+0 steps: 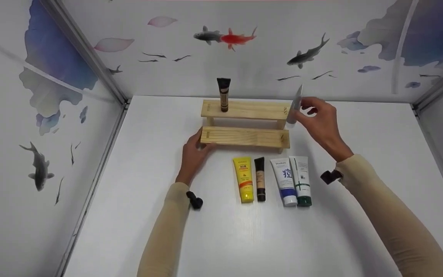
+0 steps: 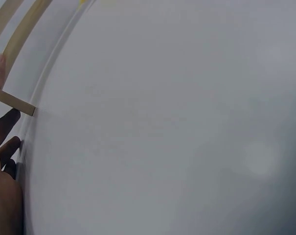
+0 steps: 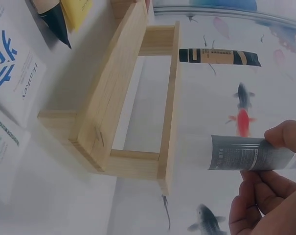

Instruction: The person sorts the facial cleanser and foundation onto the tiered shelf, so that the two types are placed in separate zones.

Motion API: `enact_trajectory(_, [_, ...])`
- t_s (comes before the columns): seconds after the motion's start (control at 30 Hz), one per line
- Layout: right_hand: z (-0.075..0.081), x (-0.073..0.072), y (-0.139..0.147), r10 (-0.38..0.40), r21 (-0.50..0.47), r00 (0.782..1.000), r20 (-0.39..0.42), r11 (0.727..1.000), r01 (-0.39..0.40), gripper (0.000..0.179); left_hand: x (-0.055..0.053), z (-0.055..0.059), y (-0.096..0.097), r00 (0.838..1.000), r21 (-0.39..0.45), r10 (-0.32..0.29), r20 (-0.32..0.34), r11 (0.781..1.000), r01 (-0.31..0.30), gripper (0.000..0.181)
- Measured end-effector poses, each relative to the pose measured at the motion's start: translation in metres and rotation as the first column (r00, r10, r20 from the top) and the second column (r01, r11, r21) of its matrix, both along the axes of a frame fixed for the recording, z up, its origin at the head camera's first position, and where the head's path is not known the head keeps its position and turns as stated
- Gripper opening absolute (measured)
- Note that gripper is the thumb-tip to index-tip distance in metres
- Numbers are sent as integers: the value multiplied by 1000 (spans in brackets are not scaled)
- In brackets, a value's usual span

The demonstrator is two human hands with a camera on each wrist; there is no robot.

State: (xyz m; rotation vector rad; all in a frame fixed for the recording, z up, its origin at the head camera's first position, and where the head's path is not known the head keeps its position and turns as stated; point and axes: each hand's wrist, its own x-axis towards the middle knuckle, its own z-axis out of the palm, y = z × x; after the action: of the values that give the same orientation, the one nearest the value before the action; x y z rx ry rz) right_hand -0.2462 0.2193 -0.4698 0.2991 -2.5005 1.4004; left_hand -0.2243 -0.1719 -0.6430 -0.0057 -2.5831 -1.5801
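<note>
Head view: a person in beige sleeves point(image 1: 390, 215) works at a white table point(image 1: 221, 242). The right hand point(image 1: 321, 119) pinches a silver-grey squeeze tube point(image 1: 295, 107) between thumb and fingers, its flat crimped end up. This tube is at the right end of the upper shelf of a pale wooden two-step rack point(image 1: 244, 137); whether its base touches the wood, I cannot tell. The left hand point(image 1: 195, 156) grips the lower shelf's left end, thumb at the front edge.

Near the upper shelf's left end, a slim black-and-tan tube point(image 1: 224, 96) stands upright, cap down. Four tubes lie on the table in front of the rack, caps towards the person. From left to right: a bright yellow tube point(image 1: 243, 179), a slim black-and-beige tube point(image 1: 260, 179), a white tube with a blue band point(image 1: 283, 179) and a white tube with a dark green cap point(image 1: 302, 177). Behind, a white wall point(image 1: 263, 61) carries painted fish.
</note>
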Motion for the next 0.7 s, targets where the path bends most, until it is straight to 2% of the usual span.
enact_trajectory(0.3, [-2,-25,-21,42,-56,999,34,998,-40,35,-1,-3,-1,1000,26,0,-26,1000,0,94])
enact_trajectory(0.7, [-13,-46,-49,84,-97,995,58,992,-78,36,0,-1,-1,999,9,1,-36,1000,0,92])
